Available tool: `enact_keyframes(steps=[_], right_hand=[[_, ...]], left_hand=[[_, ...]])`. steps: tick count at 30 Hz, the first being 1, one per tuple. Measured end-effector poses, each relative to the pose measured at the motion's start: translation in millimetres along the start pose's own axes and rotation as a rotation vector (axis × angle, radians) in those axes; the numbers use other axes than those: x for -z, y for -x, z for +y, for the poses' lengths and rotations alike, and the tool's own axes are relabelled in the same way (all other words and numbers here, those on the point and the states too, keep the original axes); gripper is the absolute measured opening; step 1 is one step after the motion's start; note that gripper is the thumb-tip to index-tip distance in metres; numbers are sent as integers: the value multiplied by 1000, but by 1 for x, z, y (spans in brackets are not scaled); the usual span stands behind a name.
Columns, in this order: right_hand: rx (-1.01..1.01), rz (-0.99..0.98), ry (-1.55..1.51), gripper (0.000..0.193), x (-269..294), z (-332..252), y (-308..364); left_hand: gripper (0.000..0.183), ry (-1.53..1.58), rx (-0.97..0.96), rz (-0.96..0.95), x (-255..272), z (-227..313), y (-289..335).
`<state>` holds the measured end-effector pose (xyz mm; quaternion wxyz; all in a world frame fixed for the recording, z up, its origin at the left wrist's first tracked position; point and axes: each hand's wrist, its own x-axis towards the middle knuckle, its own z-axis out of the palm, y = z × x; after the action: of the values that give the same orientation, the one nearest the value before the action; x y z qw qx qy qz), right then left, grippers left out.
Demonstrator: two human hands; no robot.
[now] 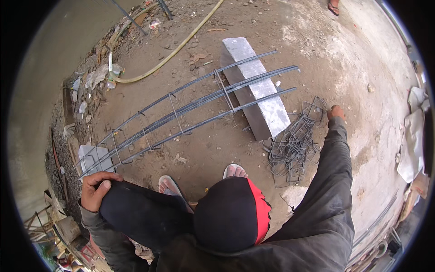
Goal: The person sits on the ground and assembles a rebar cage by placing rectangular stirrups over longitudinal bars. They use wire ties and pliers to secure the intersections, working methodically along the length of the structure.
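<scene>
Spreading in front of your sandalled feet, the dirt ground carries a long steel rebar frame, which slants from the lower left to the upper right. It looks partly assembled: several crosswise hoops stand along its bars, spaced apart from the left end to just short of the long pale block under the right end. The bar ends over that block carry no hoop. How firmly the hoops are fixed is too small to tell. A smaller pale block sits at the left end. Right of the long block lies a tangled pile of bent hoops, loose on the ground and not fitted to any bar.

Your left hand rests on your left knee, its fingers loosely bent over the dark cloth, gripping nothing. Your right hand reaches out just beyond the pile; its fingers look curled, but you cannot tell from this angle how far they close or whether they hold anything. No brand, label or writing is readable.
</scene>
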<state>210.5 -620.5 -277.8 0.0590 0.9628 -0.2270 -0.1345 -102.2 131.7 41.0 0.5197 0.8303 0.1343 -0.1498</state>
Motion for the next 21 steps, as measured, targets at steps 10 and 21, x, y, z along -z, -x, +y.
enact_keyframes(steps=[10,21], right_hand=[[478,1497,-789,17,319,-81,229],[450,603,-1847,36,293,-126,425]], left_hand=[[72,158,-103,-796,-132,129,-146],[37,1333,-295,-143,-157,280,-222]])
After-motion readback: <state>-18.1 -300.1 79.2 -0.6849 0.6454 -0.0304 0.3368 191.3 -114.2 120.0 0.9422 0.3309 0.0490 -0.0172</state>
